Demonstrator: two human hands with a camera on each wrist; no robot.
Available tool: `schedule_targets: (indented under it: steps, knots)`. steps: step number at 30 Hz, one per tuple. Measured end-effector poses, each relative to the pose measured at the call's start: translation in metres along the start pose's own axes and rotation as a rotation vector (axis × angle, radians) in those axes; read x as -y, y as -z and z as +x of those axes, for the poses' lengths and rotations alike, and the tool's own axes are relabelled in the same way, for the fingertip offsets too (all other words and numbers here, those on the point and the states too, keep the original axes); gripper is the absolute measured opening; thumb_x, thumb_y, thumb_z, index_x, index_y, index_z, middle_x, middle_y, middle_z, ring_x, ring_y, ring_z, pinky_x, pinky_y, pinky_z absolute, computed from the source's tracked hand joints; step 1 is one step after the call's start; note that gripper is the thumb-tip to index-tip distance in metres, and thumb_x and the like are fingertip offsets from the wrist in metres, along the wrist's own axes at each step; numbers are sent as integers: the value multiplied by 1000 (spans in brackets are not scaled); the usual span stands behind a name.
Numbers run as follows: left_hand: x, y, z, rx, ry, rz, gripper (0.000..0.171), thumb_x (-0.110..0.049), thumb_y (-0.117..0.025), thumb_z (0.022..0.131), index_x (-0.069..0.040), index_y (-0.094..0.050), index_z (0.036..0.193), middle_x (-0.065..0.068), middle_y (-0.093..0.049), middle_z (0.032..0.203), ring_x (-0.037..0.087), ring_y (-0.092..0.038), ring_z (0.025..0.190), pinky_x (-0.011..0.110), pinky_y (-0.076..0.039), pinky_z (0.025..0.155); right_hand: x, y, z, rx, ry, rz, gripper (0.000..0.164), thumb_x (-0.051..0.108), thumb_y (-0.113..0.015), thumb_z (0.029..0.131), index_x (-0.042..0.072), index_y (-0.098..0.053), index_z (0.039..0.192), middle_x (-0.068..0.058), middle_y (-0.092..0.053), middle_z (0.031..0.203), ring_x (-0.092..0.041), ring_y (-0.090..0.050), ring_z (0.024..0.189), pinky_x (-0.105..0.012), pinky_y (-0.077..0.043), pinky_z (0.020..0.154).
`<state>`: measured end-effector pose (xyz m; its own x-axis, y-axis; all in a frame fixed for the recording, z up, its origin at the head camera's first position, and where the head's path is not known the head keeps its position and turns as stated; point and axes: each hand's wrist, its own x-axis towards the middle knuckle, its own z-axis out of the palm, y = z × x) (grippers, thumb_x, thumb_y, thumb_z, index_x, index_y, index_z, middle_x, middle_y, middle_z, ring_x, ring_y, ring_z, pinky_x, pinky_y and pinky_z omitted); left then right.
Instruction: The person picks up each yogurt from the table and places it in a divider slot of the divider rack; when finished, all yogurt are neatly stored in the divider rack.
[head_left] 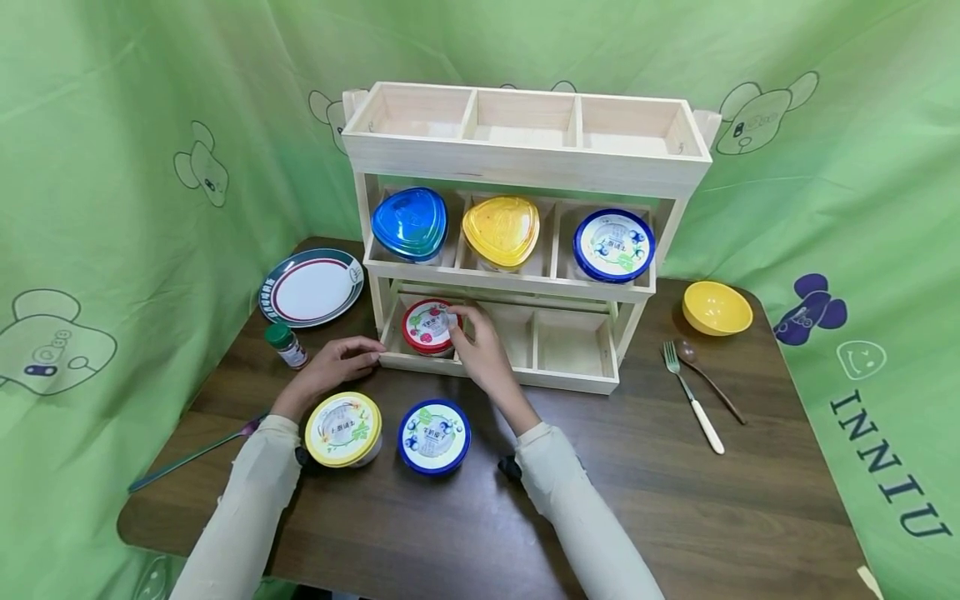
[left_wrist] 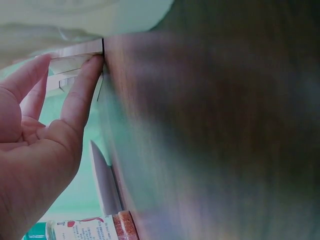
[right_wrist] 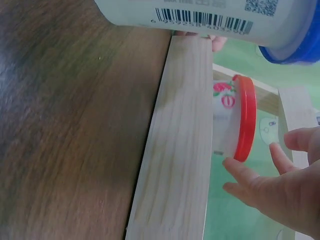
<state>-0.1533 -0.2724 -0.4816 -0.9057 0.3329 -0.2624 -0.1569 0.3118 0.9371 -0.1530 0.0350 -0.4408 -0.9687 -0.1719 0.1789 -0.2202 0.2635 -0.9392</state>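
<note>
A tub with a red lid (head_left: 431,325) stands in the left compartment of the shelf's bottom bin (head_left: 480,367). My right hand (head_left: 483,350) reaches over the bin's front wall, its spread fingertips right at the lid's edge. In the right wrist view those fingers (right_wrist: 245,172) are loosely extended beside the red rim (right_wrist: 246,117). At the bin's left front corner, my left hand (head_left: 339,364) touches the wood with its fingertips. A yellow-lidded tub (head_left: 343,429) and a blue-lidded tub (head_left: 434,437) stand on the table between my forearms.
The wooden shelf's middle tier carries a blue tub (head_left: 410,223), a yellow tub (head_left: 501,232) and a blue-rimmed tub (head_left: 613,245). Left are a plate (head_left: 311,287), a green-capped jar (head_left: 287,346) and a long utensil (head_left: 195,454). Right are a yellow bowl (head_left: 717,308), a fork (head_left: 693,400) and a spoon (head_left: 708,379).
</note>
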Motion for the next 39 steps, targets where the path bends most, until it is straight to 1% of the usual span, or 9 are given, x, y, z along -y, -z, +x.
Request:
schedule_targets:
  steps: [1, 9, 11, 16, 22, 27, 30, 36, 39]
  knots:
    - [-10, -5, -5, -16, 23, 29, 38, -20, -62, 113, 1, -64, 145, 22, -60, 146, 37, -58, 137, 44, -53, 114, 0, 2, 0, -6, 5, 7, 33, 7, -60, 108, -1, -66, 139, -23, -59, 149, -39, -48, 147, -57, -43, 122]
    - [1, 4, -2, 36, -48, -21, 35, -30, -71, 108, -10, -73, 137, 15, -66, 136, 26, -66, 123, 39, -61, 104, 0, 23, -8, -76, 38, 53, 33, 3, -59, 106, -5, -66, 137, -23, -62, 145, -39, -49, 148, -56, -52, 114]
    - [-2, 2, -4, 28, -40, -19, 37, -34, -73, 107, -11, -74, 136, 13, -66, 136, 24, -66, 123, 38, -60, 104, 0, 29, -10, -91, 29, 46, 33, 4, -59, 107, -5, -66, 138, -22, -63, 146, -38, -48, 148, -58, -52, 114]
    - [-7, -4, -7, 5, -16, 11, 36, -28, -69, 110, -7, -71, 139, 16, -64, 139, 27, -65, 126, 37, -59, 105, 0, 46, -19, -105, -11, 41, 34, 7, -58, 109, -1, -66, 141, -20, -59, 152, -36, -44, 151, -58, -51, 115]
    - [-14, -9, -8, -32, 35, 25, 38, -18, -62, 113, 3, -62, 145, 24, -58, 146, 37, -59, 136, 41, -54, 112, 2, 63, -33, -124, -11, 51, 35, 8, -56, 110, 1, -65, 143, -19, -55, 156, -36, -42, 154, -60, -49, 116]
    - [-14, -10, -9, -43, 46, 35, 39, -17, -60, 114, 5, -61, 146, 24, -58, 147, 37, -59, 135, 39, -54, 112, 5, 74, -46, -135, -9, 79, 35, 8, -56, 111, 0, -63, 145, -21, -49, 162, -37, -39, 156, -59, -47, 118]
    - [-12, -10, -7, -38, 37, 26, 38, -16, -61, 113, 5, -61, 145, 25, -58, 146, 37, -59, 136, 39, -53, 113, 7, 78, -55, -153, -17, 90, 35, 7, -57, 111, 1, -63, 144, -20, -45, 166, -39, -38, 157, -59, -47, 118]
    - [-12, -10, -6, -34, 22, 34, 38, -15, -60, 113, 5, -61, 145, 26, -58, 147, 41, -57, 137, 42, -53, 114, 11, 80, -76, -165, -44, 101, 34, 7, -57, 111, 1, -64, 144, -15, -45, 168, -37, -37, 157, -57, -44, 121]
    - [-12, -8, -7, -36, 25, 33, 38, -15, -60, 114, 6, -61, 145, 26, -57, 147, 43, -56, 139, 43, -52, 114, 8, 78, -86, -174, -64, 115, 33, 6, -57, 111, 0, -64, 143, -16, -43, 168, -38, -36, 158, -59, -43, 121]
